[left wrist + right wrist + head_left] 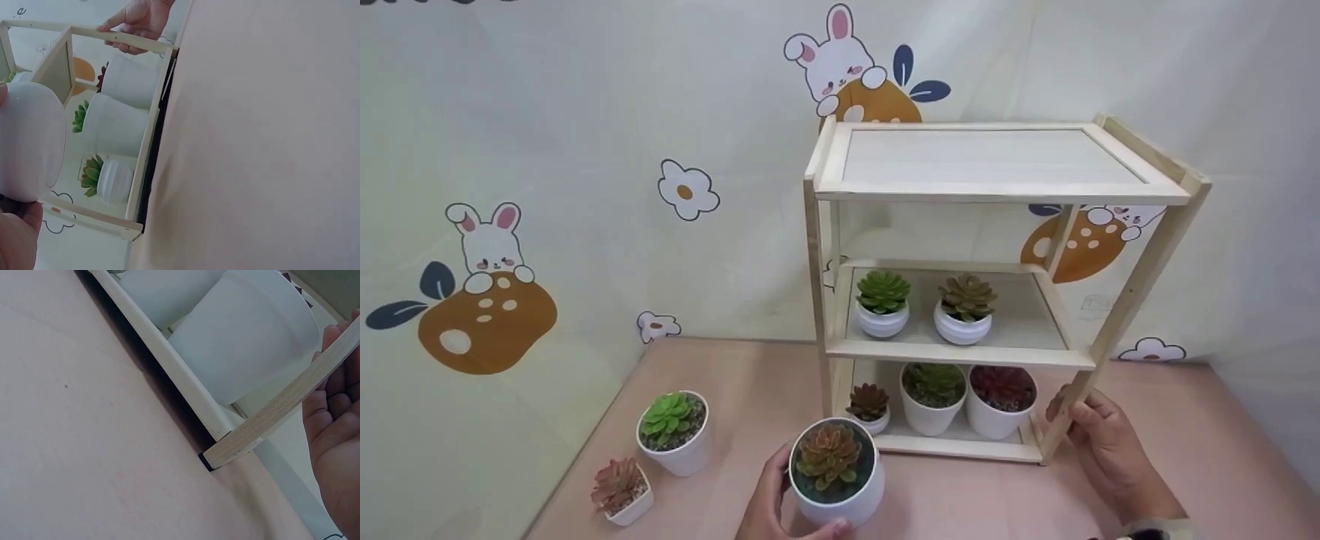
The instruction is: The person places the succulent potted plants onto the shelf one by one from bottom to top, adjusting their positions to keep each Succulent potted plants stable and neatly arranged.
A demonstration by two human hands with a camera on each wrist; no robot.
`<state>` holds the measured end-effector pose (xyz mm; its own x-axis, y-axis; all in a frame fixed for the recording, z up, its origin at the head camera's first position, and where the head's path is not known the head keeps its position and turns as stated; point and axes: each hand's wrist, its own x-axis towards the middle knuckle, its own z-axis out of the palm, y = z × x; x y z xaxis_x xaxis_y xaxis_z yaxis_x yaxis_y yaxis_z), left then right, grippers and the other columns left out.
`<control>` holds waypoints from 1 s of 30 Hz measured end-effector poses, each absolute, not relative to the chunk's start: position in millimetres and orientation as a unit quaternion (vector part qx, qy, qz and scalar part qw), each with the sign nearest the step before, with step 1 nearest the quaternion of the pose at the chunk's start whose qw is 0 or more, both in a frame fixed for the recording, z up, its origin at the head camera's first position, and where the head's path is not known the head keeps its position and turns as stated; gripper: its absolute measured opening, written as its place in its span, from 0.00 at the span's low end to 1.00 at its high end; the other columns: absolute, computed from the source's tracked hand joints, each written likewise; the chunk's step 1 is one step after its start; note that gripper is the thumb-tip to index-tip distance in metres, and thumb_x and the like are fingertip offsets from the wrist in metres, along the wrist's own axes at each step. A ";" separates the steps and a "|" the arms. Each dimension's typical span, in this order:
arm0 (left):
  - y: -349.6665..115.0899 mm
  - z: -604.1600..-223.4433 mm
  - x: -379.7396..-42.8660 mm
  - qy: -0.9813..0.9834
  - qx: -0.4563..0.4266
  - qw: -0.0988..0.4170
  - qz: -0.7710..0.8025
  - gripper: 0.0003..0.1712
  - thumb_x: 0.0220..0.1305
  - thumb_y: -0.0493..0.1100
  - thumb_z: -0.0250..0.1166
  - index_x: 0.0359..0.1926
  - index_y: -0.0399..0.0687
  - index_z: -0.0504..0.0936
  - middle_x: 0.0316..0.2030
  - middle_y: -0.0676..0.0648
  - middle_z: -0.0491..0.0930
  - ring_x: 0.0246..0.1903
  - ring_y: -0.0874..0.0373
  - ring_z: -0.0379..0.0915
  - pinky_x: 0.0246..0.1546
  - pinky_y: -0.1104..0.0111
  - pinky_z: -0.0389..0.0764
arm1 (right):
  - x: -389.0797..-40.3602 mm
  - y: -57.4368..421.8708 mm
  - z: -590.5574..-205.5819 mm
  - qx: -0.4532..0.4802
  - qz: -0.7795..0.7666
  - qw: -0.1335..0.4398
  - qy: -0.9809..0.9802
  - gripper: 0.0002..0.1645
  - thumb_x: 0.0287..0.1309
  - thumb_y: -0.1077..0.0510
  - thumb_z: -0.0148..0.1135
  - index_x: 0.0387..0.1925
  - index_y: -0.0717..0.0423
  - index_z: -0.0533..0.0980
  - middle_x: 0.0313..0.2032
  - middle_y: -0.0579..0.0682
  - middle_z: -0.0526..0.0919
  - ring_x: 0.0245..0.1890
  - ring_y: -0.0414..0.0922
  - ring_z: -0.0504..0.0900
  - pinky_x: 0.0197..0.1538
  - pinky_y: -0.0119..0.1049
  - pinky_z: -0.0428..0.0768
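My left hand [767, 495] grips a white round pot with a reddish-brown succulent [830, 459], in front of the lower left of a wooden shelf rack [960, 360]. In the left wrist view the side of that white pot [31, 140] is between thumb and fingers. My right hand [1110, 442] holds the rack's front right post low down, fingers bent behind the wood in the right wrist view. On the bottom shelf stand a small brown succulent [868, 402], a green one [934, 384] and a red one [1003, 388]. The middle shelf bears a green succulent [883, 292] and a brownish one [966, 298].
Left on the pink table [720, 390] stand a bright green succulent in a white pot [686, 454] and a pinkish succulent in a small square pot [631, 506]. A pale cloth with printed rabbits [607, 135] hangs behind. The rack's top panel [990, 156] is at the upper right.
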<state>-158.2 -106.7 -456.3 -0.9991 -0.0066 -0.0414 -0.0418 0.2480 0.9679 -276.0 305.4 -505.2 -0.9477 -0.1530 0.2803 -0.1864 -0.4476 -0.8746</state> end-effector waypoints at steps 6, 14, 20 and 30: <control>-98.9 -448.2 -159.4 0.792 0.010 0.007 0.610 0.58 0.40 0.55 0.80 0.68 0.45 0.58 0.65 0.43 0.65 0.66 0.43 0.60 0.65 0.37 0.54 | -275.6 302.8 -504.9 0.138 0.827 0.017 -0.544 0.09 0.69 0.62 0.51 0.39 0.54 0.78 0.33 0.48 0.82 0.37 0.41 0.80 0.46 0.31 0.77; -83.2 -434.4 -161.4 0.803 0.052 0.007 0.593 0.58 0.41 0.59 0.79 0.69 0.52 0.56 0.65 0.47 0.62 0.66 0.46 0.59 0.65 0.36 0.52 | -276.8 303.6 -504.9 0.157 0.828 0.016 -0.538 0.10 0.70 0.63 0.49 0.40 0.55 0.78 0.34 0.49 0.82 0.38 0.42 0.80 0.46 0.31 0.76; -65.0 -427.5 -164.0 0.809 0.073 0.017 0.582 0.58 0.38 0.62 0.79 0.68 0.60 0.57 0.64 0.54 0.63 0.65 0.51 0.59 0.65 0.37 0.54 | -275.4 302.9 -504.1 0.133 0.831 0.019 -0.540 0.10 0.69 0.66 0.48 0.38 0.55 0.77 0.33 0.49 0.82 0.37 0.42 0.80 0.45 0.32 0.79; -42.3 -426.8 -175.3 0.793 0.143 -0.022 0.592 0.57 0.37 0.63 0.79 0.67 0.72 0.57 0.62 0.62 0.64 0.62 0.59 0.62 0.65 0.45 0.58 | -274.4 302.6 -502.6 0.109 0.823 0.021 -0.557 0.09 0.69 0.63 0.50 0.38 0.53 0.77 0.33 0.48 0.82 0.38 0.42 0.79 0.45 0.33 0.78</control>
<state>-175.3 -42.3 -426.8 -0.9583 0.2009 0.2032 0.2519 0.2577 0.9328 -274.4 302.6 -502.6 -0.9755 -0.0862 0.2023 -0.1557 -0.3789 -0.9122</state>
